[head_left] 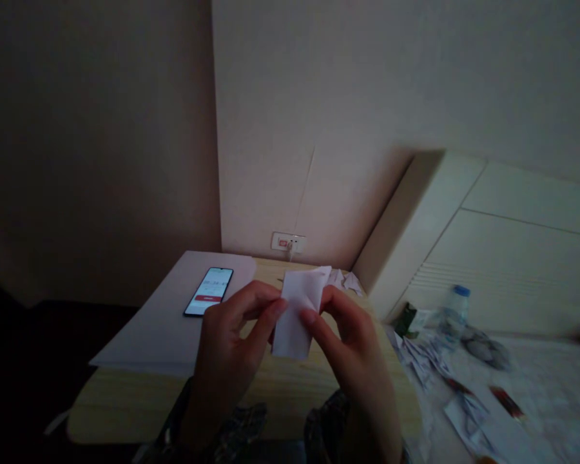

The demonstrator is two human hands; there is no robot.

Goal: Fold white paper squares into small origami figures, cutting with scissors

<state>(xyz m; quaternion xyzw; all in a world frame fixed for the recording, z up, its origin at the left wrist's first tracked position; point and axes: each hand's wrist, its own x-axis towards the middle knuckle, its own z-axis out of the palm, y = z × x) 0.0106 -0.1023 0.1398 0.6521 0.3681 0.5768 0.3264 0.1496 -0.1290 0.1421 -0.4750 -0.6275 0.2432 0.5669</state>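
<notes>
Both my hands hold a small folded piece of white paper (294, 316) above a light wooden bedside table (125, 412). My left hand (232, 348) pinches the paper's left edge with thumb and fingers closed on it. My right hand (352, 348) pinches the right edge, thumb pressed on the front. The paper stands roughly upright between them. Dark patterned sleeves show at both wrists.
A lit phone (209, 291) lies on a large white sheet (154, 328) on the table's left. A wall socket (288, 243) is behind. Small folded papers (348, 280) lie at the table's back. On the bed at right lie a water bottle (454, 316), paper scraps (423, 357), and scissors (468, 403).
</notes>
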